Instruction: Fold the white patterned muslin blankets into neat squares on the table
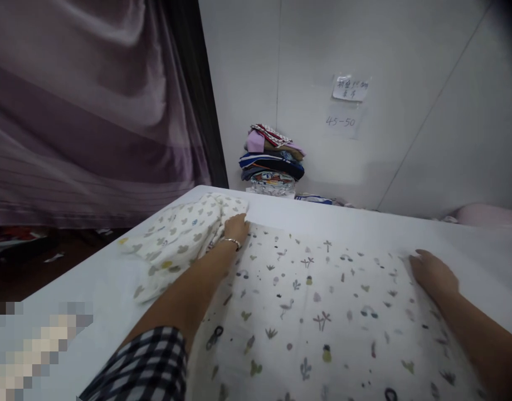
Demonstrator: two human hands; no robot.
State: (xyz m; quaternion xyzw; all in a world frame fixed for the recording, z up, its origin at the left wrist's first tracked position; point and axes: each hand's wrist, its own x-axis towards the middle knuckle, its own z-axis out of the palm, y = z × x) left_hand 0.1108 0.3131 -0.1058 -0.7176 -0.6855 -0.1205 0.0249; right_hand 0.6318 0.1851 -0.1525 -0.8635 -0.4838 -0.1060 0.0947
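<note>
A white cloth [297, 312] printed with small palms, cacti, flamingos and pineapples lies spread over the white table in front of me. My left hand [237, 227], with a bracelet at the wrist, is closed on its far left corner. My right hand [434, 274] is closed at the far right corner, the edge pinched between thumb and fingers. Between the hands the cloth's far edge runs fairly straight. Beside my left forearm rests a second, crumpled white cloth [176, 228] with grey and yellow shapes.
A stack of folded fabrics [272, 161] stands past the far edge of the table [322, 220]. Handwritten paper signs [350, 89] hang on the pale wall. A purple curtain [80, 111] hangs at the left. A pinkish bundle [489, 216] shows at the far right.
</note>
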